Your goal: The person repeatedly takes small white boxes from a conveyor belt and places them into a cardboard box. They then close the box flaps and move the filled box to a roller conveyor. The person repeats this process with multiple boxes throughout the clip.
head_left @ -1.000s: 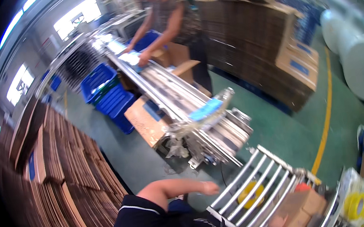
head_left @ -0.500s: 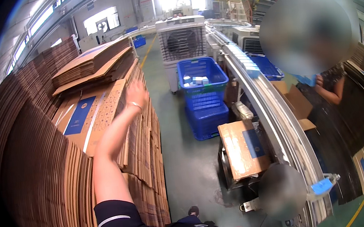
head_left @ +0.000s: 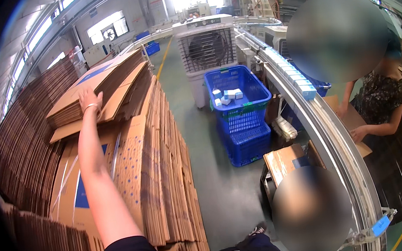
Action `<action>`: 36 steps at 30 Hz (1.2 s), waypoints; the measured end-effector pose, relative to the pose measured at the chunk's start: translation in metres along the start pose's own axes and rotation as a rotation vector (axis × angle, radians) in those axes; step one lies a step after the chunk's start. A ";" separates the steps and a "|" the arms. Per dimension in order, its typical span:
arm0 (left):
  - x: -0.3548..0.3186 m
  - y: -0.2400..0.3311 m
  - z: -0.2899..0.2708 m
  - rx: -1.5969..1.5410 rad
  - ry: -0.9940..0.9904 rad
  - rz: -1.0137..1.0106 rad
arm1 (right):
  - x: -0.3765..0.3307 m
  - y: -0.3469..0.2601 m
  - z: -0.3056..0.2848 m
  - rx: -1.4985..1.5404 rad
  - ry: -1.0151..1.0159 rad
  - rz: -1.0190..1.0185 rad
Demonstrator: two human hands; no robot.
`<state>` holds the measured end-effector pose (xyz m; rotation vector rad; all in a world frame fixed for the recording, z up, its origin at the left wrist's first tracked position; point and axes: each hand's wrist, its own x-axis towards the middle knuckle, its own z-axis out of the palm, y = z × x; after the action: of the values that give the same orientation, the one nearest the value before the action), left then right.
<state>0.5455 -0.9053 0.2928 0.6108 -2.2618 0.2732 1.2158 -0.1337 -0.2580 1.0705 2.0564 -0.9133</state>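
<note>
My left hand [head_left: 90, 102] reaches up and forward, its fingers laid over the edge of a flattened cardboard box [head_left: 94, 90] that lies on top of a tall stack of flat cartons [head_left: 149, 145]. The carton is brown with a blue printed patch. My left forearm stretches from the lower edge up to it, in a dark short sleeve. My right hand is out of the picture.
More flat cartons [head_left: 22, 149] stand on edge to the left. Two stacked blue crates [head_left: 238, 107] with small white boxes sit in the aisle, a large fan [head_left: 205, 46] behind them. A curved conveyor [head_left: 329, 131] runs on the right, where other people work.
The view has turned from the roller conveyor to the carton stacks. My left arm has stretched out and its hand has come down on the top flat carton.
</note>
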 end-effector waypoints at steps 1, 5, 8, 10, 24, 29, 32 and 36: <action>0.001 0.013 -0.005 -0.004 -0.072 0.028 | 0.003 0.000 -0.001 0.007 -0.013 0.043; 0.013 0.015 0.010 -0.087 0.007 0.209 | 0.042 -0.017 0.015 0.035 -0.044 0.136; 0.037 -0.050 0.039 -0.308 0.090 0.344 | 0.106 -0.052 0.032 -0.036 -0.128 0.089; 0.060 -0.061 0.056 -0.325 0.016 0.336 | 0.170 -0.086 0.040 -0.154 -0.149 -0.078; -0.078 0.443 -0.196 -0.630 0.767 1.177 | 0.092 -0.582 -0.298 0.200 0.861 -1.154; -0.074 0.505 -0.198 -1.522 -0.072 1.224 | -0.003 -0.655 -0.292 0.264 1.286 -1.246; -0.049 0.578 -0.083 -2.056 -0.613 1.347 | -0.026 -0.627 -0.308 0.098 1.760 -0.839; -0.143 0.678 0.041 -2.135 -0.947 0.911 | -0.028 -0.632 -0.309 -0.160 1.567 -0.609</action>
<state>0.2616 -0.2871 0.1559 -1.6202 -1.8815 -2.0599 0.6190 -0.1673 0.1143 1.1961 3.7680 0.0896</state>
